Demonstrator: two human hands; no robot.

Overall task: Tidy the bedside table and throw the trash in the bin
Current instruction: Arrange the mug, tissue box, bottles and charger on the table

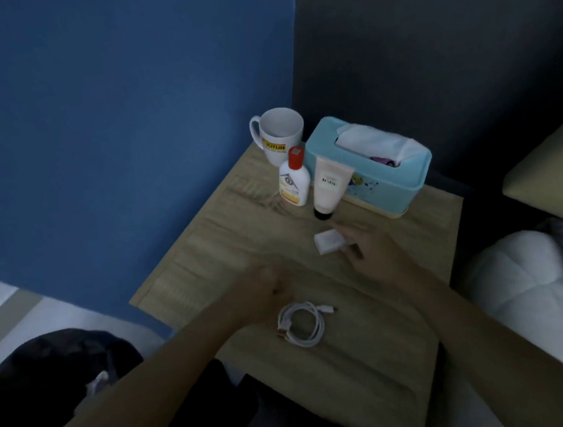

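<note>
The wooden bedside table (227, 239) carries a white mug (281, 134), a white bottle with a red cap (294, 182), a cream tube (329, 184) standing on its cap and a teal tissue box (372, 166), all at the back. My right hand (365, 244) holds a small white box-shaped item (329, 241) by its right end, just above the tabletop. My left hand (263, 284) hovers blurred over the table's middle with fingers curled and nothing visible in it. A coiled white charging cable (303, 325) lies just in front of it.
A blue wall stands to the left and a dark wall behind the table. A bed with white bedding (534, 278) and a tan headboard (557, 166) lies to the right. Dark clothing (58, 372) is at the lower left.
</note>
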